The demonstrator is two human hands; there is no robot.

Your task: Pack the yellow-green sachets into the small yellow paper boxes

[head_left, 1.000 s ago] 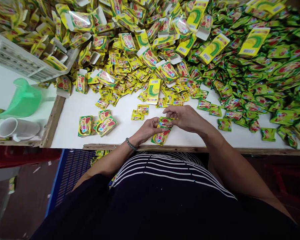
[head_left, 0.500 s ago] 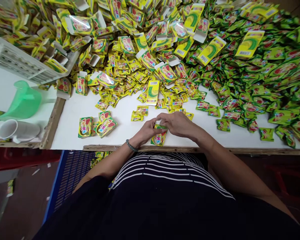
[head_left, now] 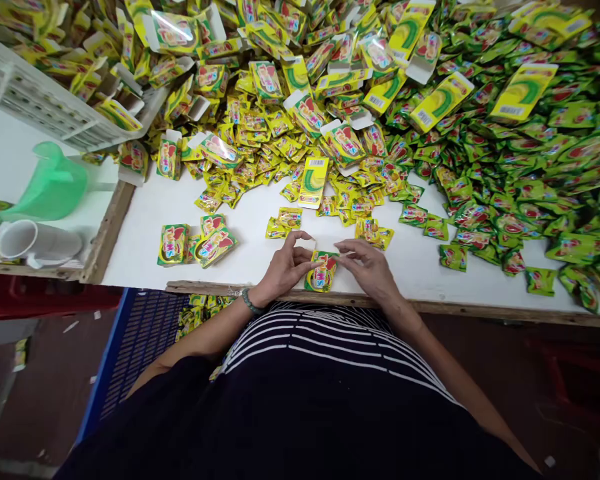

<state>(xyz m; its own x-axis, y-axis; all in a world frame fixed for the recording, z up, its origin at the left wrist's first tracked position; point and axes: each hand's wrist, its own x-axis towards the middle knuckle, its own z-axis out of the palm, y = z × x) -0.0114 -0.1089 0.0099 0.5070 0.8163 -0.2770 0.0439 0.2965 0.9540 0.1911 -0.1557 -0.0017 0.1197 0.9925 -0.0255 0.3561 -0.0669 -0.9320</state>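
A small yellow and green candy box stands at the table's front edge, its top flap now down. My left hand grips its left side, thumb across the front and fingers behind. My right hand pinches the box's upper right corner with thumb and fingertips. Behind the hands lie yellow candy packets on the left and more packets on the right. Several filled-looking boxes rest together to the left. A flat yellow carton lies farther back.
Heaps of cartons and yellow packets cover the back, with green packets on the right. At left are a white crate, a green scoop and a white mug. A wooden strip edges the table; a blue basket sits below.
The white flap at the box's top has been folded down. My right hand has drawn back to the right, and its fingers have opened out from over the box. The view has shifted slightly.
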